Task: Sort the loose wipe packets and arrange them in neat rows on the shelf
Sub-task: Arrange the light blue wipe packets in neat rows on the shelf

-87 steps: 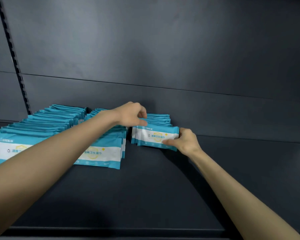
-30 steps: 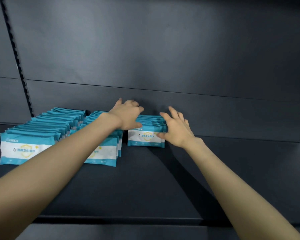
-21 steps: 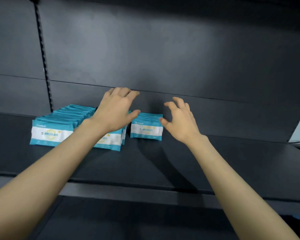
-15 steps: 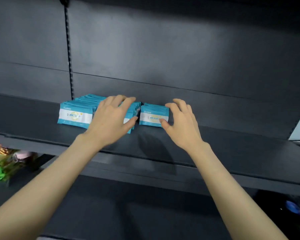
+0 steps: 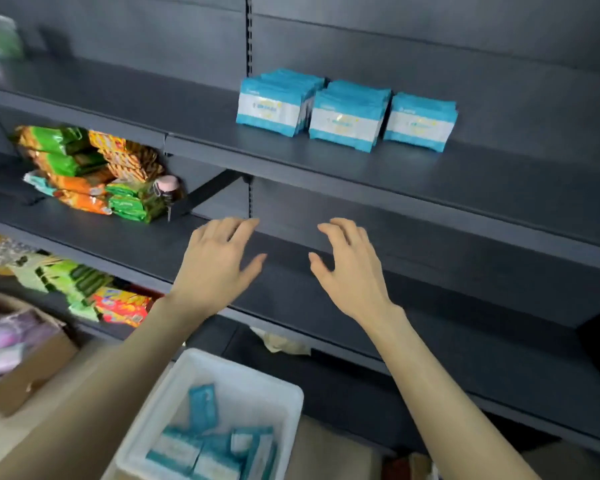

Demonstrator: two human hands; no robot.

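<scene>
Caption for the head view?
Left hand and right hand, open and empty, hover between three rows of wipe packets on the shelf and a white bin of loose packets.

You face dark back panels (image 5: 430, 46) split by a slotted upright (image 5: 249, 36), a cardboard box (image 5: 32, 372) on the pale floor (image 5: 336, 455).

Three rows of teal-and-white wipe packets (image 5: 343, 119), one white plastic bin (image 5: 243, 372), one brown cardboard box (image 5: 25, 372), one left hand (image 5: 219, 268), one right hand (image 5: 350, 271).
</scene>
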